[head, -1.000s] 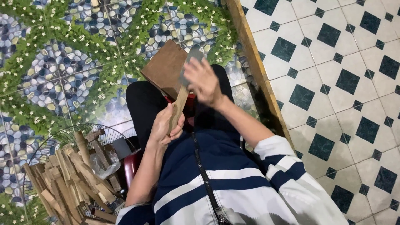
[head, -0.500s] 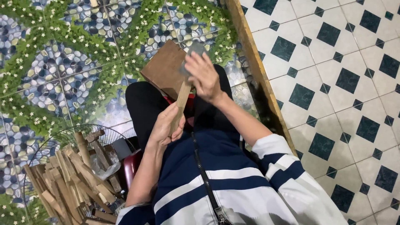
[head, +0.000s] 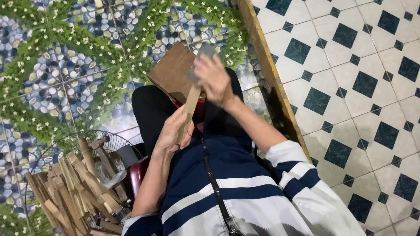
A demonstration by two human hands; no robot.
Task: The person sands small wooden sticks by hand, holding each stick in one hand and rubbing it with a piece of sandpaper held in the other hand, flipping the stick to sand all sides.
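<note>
L hand (head: 173,131) is wrapped round the lower end of a wood stick (head: 189,111), fingers closed on it, stick angled up and a bit to the right over the lap. R hand (head: 214,81) sits at the stick's upper end, blurred, fingers curled onto a grey sandpaper piece (head: 202,56) pressed against the stick's top; grip looks closed on it but the blur hides the fingertips. Stick's top end lies in front of a brown wood block (head: 174,70) that rests on the knees, tilted, one corner pointing away from the person. Just under the stick there's a bit of red (head: 199,104), can't tell what it is. Black trousers (head: 148,109) below that, then a navy-and-white striped top (head: 245,196) w/ a dark strap (head: 216,188) across the chest. Down at the person's left, near the L elbow, a wire basket (head: 65,142) holds a pile of wood sticks (head: 74,188), lying every which way. Floor under it all is pebble-and-leaf pattern tile (head: 52,65); a wood strip (head: 267,65) divides it from white tile w/ dark diamonds (head: 358,78) on the right.
</note>
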